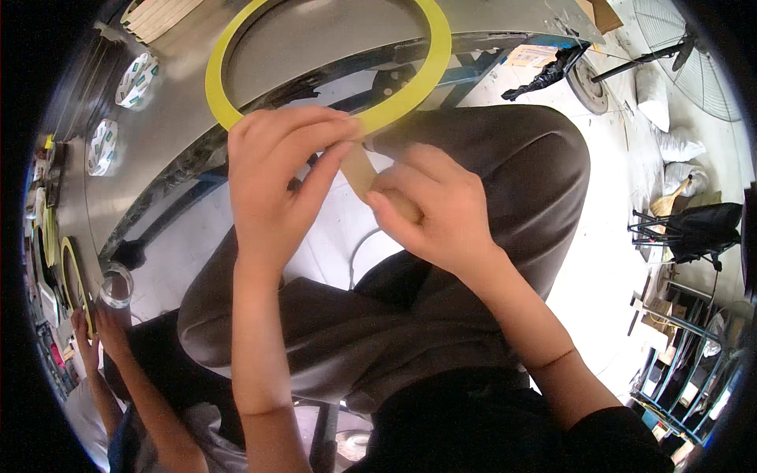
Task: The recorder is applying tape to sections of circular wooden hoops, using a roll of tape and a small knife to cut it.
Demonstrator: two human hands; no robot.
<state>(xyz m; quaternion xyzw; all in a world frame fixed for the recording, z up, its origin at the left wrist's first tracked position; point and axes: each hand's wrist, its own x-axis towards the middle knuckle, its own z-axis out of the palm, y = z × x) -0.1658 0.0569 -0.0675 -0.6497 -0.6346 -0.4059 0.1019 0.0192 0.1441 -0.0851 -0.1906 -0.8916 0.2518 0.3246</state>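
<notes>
A large flat yellow ring (439, 43) stands tilted over the table's edge, its near rim at my fingers. My left hand (276, 173) closes on that near rim, thumb and fingertips pressed together beside the upper end of a tan strip (359, 175). The strip runs down from the ring into my right hand (438, 209). The right fingers are curled round its lower part, which looks rolled or folded and is mostly covered. A slight blur lies over the right fingers.
The grey metal table (177, 87) carries two tape rolls (136, 80) at its left. A co-worker's hands (98, 335) hold another yellow ring (69, 264) at far left, near a clear tape roll (117, 285). A fan (694, 51), white bags (678, 146) and a blue rack (686, 378) stand right.
</notes>
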